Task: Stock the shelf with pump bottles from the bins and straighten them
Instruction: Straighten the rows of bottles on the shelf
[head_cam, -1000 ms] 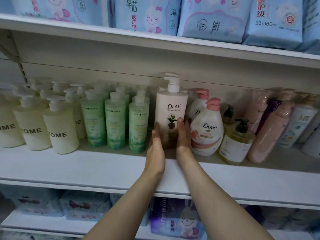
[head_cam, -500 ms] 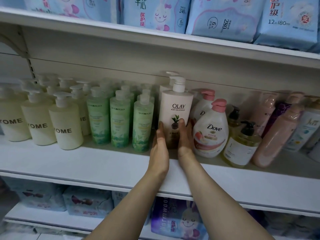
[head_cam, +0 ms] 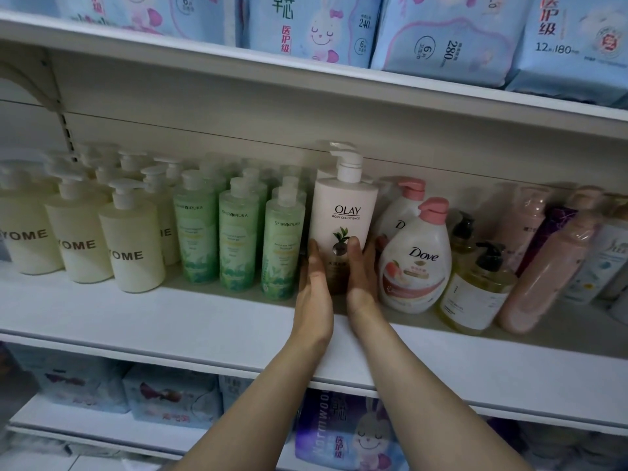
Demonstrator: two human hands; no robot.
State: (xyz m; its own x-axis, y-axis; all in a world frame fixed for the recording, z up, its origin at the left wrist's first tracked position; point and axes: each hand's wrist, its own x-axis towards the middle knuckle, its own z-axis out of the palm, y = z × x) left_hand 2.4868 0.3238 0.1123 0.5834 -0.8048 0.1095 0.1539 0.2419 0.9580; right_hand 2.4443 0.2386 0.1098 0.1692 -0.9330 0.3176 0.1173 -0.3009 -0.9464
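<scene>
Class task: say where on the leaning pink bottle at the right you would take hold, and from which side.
Grip the pink bottle round its mid-body from the front: it leans with its cap toward the back, and neighbours crowd both sides, so only its front face lies exposed.
</scene>
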